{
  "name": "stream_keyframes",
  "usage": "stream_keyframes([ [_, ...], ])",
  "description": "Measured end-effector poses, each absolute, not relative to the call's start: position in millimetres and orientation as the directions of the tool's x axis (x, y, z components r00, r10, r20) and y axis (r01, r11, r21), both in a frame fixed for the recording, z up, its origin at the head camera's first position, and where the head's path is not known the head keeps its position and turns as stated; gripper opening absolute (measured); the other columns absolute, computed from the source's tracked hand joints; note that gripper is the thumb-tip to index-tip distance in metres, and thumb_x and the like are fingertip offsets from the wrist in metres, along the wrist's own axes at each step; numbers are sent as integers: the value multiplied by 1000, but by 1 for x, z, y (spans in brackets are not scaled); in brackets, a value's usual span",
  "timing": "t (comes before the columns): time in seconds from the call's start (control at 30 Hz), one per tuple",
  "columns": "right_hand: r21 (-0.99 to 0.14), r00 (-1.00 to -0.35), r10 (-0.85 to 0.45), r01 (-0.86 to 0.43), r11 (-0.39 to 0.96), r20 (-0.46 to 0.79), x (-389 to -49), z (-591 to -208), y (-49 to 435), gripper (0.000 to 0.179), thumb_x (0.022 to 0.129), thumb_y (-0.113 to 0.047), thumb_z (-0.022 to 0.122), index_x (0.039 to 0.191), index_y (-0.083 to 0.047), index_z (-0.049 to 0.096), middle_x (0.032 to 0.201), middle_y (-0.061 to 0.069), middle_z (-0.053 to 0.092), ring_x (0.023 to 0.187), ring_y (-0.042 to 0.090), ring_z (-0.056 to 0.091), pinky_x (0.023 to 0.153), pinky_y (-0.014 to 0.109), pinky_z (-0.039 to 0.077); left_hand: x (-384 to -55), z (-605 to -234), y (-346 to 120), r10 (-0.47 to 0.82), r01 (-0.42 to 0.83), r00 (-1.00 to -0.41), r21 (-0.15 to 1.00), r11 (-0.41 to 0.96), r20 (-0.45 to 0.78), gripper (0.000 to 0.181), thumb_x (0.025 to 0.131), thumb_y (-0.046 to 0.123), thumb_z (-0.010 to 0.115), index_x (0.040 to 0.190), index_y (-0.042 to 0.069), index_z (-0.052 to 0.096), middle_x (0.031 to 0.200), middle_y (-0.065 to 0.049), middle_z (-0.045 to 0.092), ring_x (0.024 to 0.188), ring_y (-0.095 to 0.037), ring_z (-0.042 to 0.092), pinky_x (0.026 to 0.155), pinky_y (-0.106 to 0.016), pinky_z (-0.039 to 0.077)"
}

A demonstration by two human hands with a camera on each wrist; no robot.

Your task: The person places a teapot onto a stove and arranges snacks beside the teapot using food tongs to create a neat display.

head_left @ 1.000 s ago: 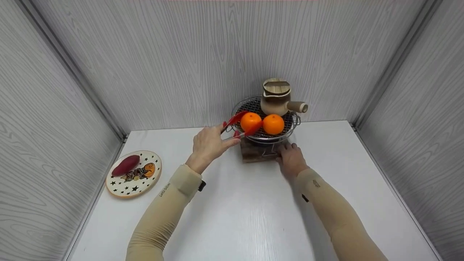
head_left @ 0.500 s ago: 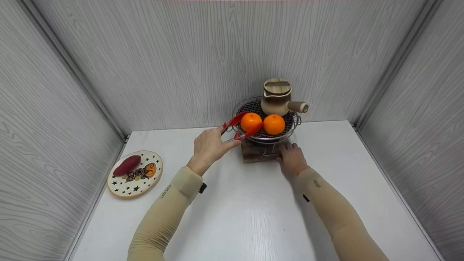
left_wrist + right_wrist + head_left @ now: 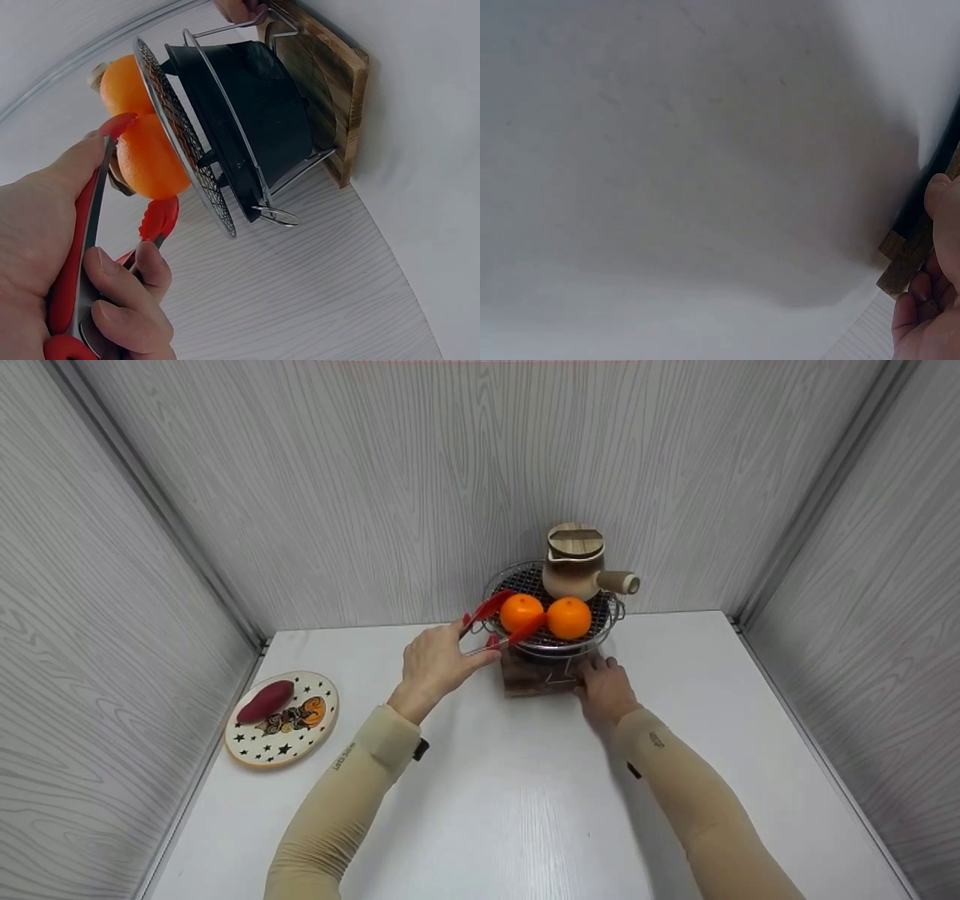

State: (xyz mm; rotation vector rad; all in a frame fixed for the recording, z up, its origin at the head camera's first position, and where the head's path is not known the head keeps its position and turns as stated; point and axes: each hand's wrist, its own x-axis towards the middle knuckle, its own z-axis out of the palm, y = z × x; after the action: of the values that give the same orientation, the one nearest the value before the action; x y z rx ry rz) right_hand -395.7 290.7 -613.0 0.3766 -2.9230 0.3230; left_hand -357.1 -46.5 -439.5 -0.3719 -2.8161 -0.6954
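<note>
My left hand (image 3: 439,661) holds a pair of red-tipped tongs (image 3: 88,214), thumb on one arm and curled fingers on the other. The tong tips stand on either side of the left orange (image 3: 520,612), which sits on the round wire rack (image 3: 517,581). Beside it on the rack rests a second orange (image 3: 570,619). In the left wrist view, a black stove bowl (image 3: 262,97) in a wire frame stands under the rack, on a wooden board (image 3: 525,682). My right hand (image 3: 607,694) grips the right edge of that board, thumb on top in the right wrist view (image 3: 937,270).
Behind the oranges, a brown teapot (image 3: 564,579) with a wooden lid stands on the rack, its side handle pointing right. At left on the white table (image 3: 510,810) lies a star-patterned plate (image 3: 307,739) bearing a purple sweet potato (image 3: 265,702). Grey panels enclose the back and sides.
</note>
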Motion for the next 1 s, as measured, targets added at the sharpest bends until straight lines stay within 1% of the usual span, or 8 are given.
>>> stream_keyframes([
  [0.07,-187,-952,-229,-267,945,202,-395,-613,291,43,109,-27,74,140,0,61,139,25,65,115,43,59,103,58,53,-357,-439,-46,191,296,-943,426,855,272,73,90,71,85,132,12,78,88,-6,75,68,-17,42,56,-31,37],
  [0.2,-183,-952,-232,-269,946,201,-393,-612,291,43,109,-26,73,141,0,61,139,25,65,117,43,59,105,59,52,-356,-437,-46,187,295,-943,432,852,275,74,89,71,85,134,13,78,78,0,56,69,-17,40,57,-32,33],
  [0.27,-185,-957,-222,-256,949,187,-394,-613,291,43,110,-27,73,142,-1,60,141,24,64,119,43,59,107,60,52,-354,-436,-47,184,294,-943,441,848,277,72,89,70,87,132,14,77,76,2,48,68,-17,39,57,-33,32],
  [0.33,-191,-961,-217,-248,950,172,-394,-614,291,43,110,-27,72,142,-1,59,142,24,63,121,43,58,109,60,51,-352,-435,-49,180,296,-942,451,842,282,67,88,69,88,127,15,77,75,3,43,67,-17,38,57,-33,30],
  [0.5,-170,-960,-217,-247,954,175,-395,-616,291,42,111,-27,71,140,1,60,144,26,62,123,45,58,107,61,51,-346,-433,-56,181,323,-928,463,825,326,60,88,68,88,113,15,75,71,4,40,63,-15,37,54,-32,27],
  [0.63,-157,-960,-217,-245,957,177,-393,-616,291,45,111,-27,71,142,2,60,148,27,61,124,44,58,107,61,51,-341,-431,-65,182,337,-918,449,828,353,63,89,70,86,116,14,76,71,4,41,61,-15,37,53,-31,27],
  [0.73,-150,-960,-219,-246,957,176,-394,-617,290,44,111,-29,69,142,2,59,146,25,61,124,43,57,108,59,51,-337,-431,-73,175,335,-914,438,834,365,64,89,69,87,117,13,76,71,3,44,60,-15,38,52,-31,28],
  [1.0,-116,-955,-225,-250,961,193,-396,-619,290,43,112,-29,69,140,1,58,142,24,62,121,42,58,105,59,53,-331,-429,-83,145,305,-924,448,840,355,62,86,71,88,106,14,73,71,3,47,62,-16,42,54,-32,29],
])
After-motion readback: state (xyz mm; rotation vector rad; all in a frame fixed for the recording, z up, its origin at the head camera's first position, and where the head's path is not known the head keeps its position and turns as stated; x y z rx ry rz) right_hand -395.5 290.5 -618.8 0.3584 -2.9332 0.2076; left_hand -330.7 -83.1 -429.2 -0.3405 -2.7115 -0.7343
